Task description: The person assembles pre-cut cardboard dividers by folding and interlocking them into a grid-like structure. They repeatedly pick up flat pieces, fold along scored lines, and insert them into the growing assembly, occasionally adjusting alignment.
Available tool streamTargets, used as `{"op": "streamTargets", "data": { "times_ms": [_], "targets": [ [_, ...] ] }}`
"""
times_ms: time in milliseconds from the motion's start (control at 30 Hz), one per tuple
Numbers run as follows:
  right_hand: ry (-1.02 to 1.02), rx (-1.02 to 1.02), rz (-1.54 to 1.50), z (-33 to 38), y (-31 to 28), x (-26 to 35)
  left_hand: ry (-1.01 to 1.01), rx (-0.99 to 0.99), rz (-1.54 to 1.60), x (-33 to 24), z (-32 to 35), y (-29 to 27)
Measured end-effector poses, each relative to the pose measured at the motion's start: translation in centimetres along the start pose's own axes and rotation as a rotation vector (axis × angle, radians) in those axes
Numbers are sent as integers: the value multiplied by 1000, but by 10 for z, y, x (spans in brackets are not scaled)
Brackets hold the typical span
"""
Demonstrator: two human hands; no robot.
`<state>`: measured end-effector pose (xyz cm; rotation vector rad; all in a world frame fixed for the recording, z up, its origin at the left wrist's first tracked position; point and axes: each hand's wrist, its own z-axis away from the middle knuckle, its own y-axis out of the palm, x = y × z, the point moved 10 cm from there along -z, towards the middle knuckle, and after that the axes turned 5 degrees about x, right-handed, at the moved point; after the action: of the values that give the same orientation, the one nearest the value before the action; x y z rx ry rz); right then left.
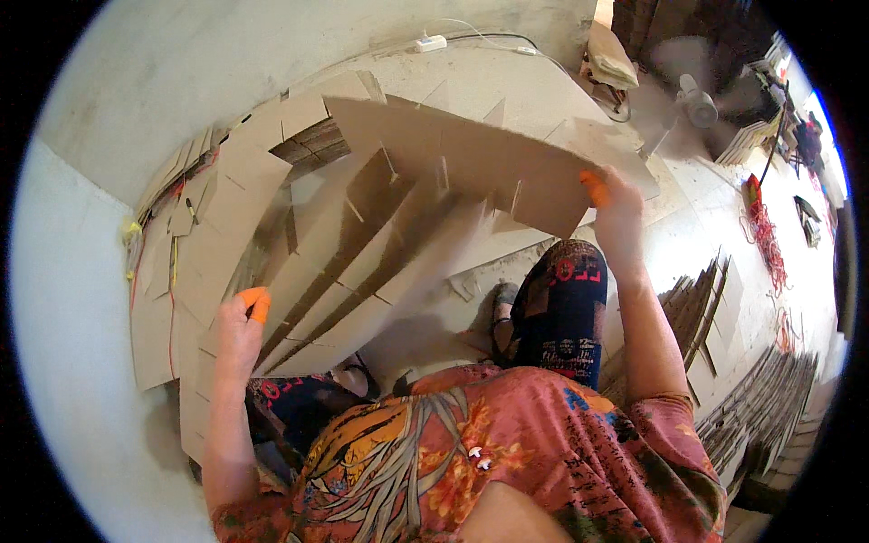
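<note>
In my right hand (619, 219), which wears orange finger covers, is the right end of a long slotted cardboard strip (453, 145). This strip stands on edge, crossing the far ends of several other slotted cardboard strips (362, 258). Those fan out from the near left, and some are blurred by motion. Their near ends come together beside my left hand (243, 328). The left hand is closed, also with orange finger covers, and its fingers curl at these ends; the exact contact is partly hidden. Slots and crosspieces show where the strips meet the long one.
Flat cardboard pieces (226, 204) are piled at the left near the wall. Stacked cardboard (765, 407) stands at the lower right, with red string (768, 240) on the floor beyond. A fan (697, 101) and a power strip (431, 42) are at the back. My knee (561, 299) is below the strips.
</note>
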<state>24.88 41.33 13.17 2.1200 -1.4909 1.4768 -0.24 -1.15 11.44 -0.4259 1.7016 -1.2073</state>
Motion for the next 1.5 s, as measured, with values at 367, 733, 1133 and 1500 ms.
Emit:
{"op": "streamTargets", "data": {
  "times_ms": [367, 733, 1133, 1500],
  "targets": [
    [-63, -3, 8, 39, 23, -23, 530, -46, -23, -139, -8, 19],
    [-158, 91, 82, 50, 44, -25, 516, 548, 212, -196, -32, 151],
    [-127, 500, 300, 20, 62, 24, 410, 178, -272, -172, -116, 129],
    [-49, 563, 562, 21, 57, 14, 340, 376, 88, -162, -121, 139]
  ]
}}
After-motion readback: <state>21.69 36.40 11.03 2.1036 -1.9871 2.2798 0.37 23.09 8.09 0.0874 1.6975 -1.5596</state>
